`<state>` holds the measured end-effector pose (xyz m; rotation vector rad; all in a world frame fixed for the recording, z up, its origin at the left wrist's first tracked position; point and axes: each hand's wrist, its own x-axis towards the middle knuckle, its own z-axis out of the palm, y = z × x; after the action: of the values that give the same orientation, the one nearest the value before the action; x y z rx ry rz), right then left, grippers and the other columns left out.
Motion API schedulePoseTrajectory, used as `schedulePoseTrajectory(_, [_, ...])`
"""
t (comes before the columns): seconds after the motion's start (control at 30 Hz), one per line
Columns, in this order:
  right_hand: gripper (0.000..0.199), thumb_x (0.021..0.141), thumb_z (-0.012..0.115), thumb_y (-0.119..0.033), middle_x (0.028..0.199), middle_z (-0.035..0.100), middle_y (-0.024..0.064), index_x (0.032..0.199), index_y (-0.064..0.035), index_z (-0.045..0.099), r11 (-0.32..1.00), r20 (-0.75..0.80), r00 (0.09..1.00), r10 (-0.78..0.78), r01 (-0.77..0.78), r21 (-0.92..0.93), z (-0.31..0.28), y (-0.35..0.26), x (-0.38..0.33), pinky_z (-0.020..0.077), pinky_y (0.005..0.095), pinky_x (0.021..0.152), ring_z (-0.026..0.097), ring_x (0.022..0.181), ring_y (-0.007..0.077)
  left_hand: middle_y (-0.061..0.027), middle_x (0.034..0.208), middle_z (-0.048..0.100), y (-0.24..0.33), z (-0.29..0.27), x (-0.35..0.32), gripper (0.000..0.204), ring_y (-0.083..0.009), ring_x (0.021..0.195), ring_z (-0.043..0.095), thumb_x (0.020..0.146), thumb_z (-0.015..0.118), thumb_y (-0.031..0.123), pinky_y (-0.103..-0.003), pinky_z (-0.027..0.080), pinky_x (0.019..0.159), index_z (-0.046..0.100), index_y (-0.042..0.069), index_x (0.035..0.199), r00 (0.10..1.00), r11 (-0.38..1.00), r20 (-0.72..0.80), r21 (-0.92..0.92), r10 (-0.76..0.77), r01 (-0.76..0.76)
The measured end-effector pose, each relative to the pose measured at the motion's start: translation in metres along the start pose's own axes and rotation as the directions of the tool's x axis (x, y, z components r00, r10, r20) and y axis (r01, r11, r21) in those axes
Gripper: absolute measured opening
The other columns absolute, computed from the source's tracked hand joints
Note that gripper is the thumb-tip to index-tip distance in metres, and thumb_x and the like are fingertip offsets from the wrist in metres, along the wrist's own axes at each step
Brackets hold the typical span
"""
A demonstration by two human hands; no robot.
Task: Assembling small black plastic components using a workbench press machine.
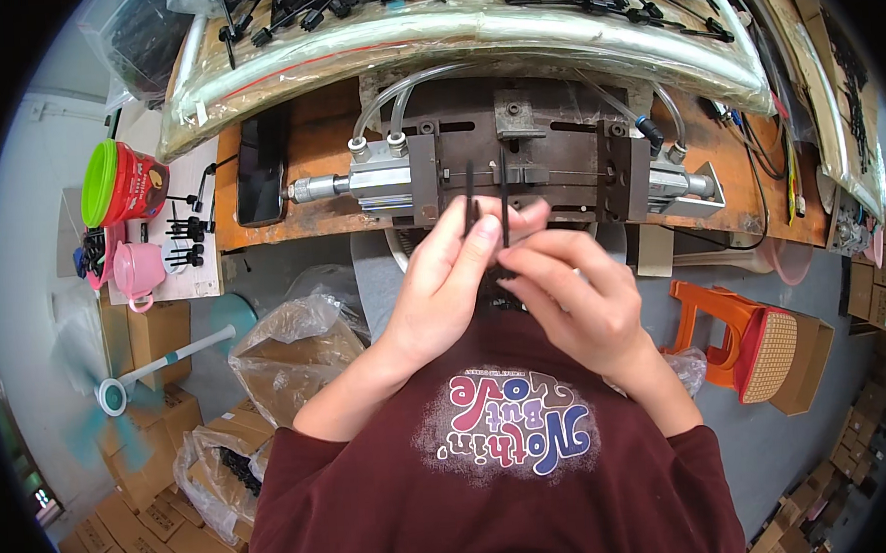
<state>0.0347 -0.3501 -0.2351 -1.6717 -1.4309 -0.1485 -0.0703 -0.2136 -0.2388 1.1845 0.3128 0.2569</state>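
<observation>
My left hand (443, 276) is closed around thin black rods, with the thumb pressed against the fingers. One black rod (470, 180) sticks up beside the thumb, and a second black rod (504, 183) stands upright to its right. At the lower part of the second rod, my right hand (584, 289) has its thumb and fingertips pinched together. The rods' lower ends are partly hidden by my fingers. Just beyond both hands is a dark metal fixture (568, 185) with a small clamp block (524, 175) in its middle.
Pneumatic cylinders (383, 184) with clear hoses flank the fixture on the wooden bench. A phone (260, 171) lies at the left. Above, a plastic-covered tray (451, 51) bears many black parts. A fan (114, 396), cartons and an orange stool (717, 337) stand around me.
</observation>
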Motion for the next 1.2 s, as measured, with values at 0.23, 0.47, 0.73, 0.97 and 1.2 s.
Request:
schedulePoseTrajectory(0.23, [0.029, 0.076, 0.069, -0.001, 0.129, 0.06, 0.0213, 0.105, 0.0026, 0.063, 0.968, 0.149, 0.984, 0.095, -0.057, -0.243, 0.008, 0.027, -0.022, 0.0569, 0.0362, 0.078, 0.069, 0.091, 0.0291, -0.0168, 0.111, 0.07, 0.012, -0.013, -0.004, 0.024, -0.0039, 0.058, 0.051, 0.109, 0.035, 0.016, -0.017, 0.042, 0.052, 0.048, -0.001, 0.122, 0.953, 0.956, -0.176, 0.208, 0.245, -0.207])
schedulePoseTrajectory(0.47, [0.022, 0.074, 0.066, -0.006, 0.129, 0.063, 0.0209, 0.095, 0.0003, 0.062, 0.896, 0.251, 0.961, 0.115, 0.009, -0.443, 0.014, 0.022, -0.005, 0.0542, 0.0295, 0.067, 0.067, 0.07, 0.018, -0.0042, 0.08, 0.054, 0.021, -0.009, -0.003, 0.027, -0.0043, 0.058, 0.04, 0.11, 0.037, 0.023, -0.019, 0.035, 0.05, 0.051, 0.002, 0.118, 0.971, 0.99, -0.193, 0.001, 0.141, -0.143])
schedulePoseTrajectory(0.73, [0.03, 0.072, 0.069, -0.007, 0.116, 0.067, 0.0171, 0.101, -0.0005, 0.064, 0.944, 0.228, 0.97, 0.083, -0.003, -0.33, 0.006, 0.012, 0.003, 0.0537, 0.0295, 0.062, 0.068, 0.073, 0.0197, -0.0309, 0.127, 0.058, 0.019, -0.008, 0.003, 0.023, -0.0329, 0.114, 0.063, 0.11, 0.032, 0.021, -0.041, 0.052, 0.097, 0.046, 0.004, 0.117, 0.958, 0.951, -0.162, -0.165, 0.235, -0.261])
schedulePoseTrajectory(0.97, [0.038, 0.067, 0.074, -0.001, 0.104, 0.065, 0.0137, 0.104, 0.0025, 0.067, 0.995, 0.062, 0.993, -0.097, 0.094, 0.043, 0.004, -0.003, 0.001, 0.058, 0.0331, 0.069, 0.068, 0.083, 0.0256, -0.0329, 0.14, 0.049, 0.015, 0.009, 0.005, 0.025, -0.0377, 0.129, 0.054, 0.11, 0.03, 0.021, -0.046, 0.043, 0.111, 0.046, 0.004, 0.118, 0.995, 0.957, 0.022, -0.275, 0.096, -0.086])
schedulePoseTrajectory(1.2, [0.031, 0.07, 0.075, 0.004, 0.099, 0.066, 0.0122, 0.1, 0.002, 0.067, 0.993, 0.071, 0.996, -0.06, 0.052, 0.108, 0.003, -0.006, 0.001, 0.0566, 0.0332, 0.064, 0.068, 0.078, 0.0254, -0.0309, 0.142, 0.047, 0.009, 0.007, 0.007, 0.03, -0.0371, 0.131, 0.052, 0.11, 0.032, 0.022, -0.045, 0.043, 0.111, 0.045, 0.001, 0.127, 0.998, 0.954, 0.02, -0.294, 0.063, -0.055])
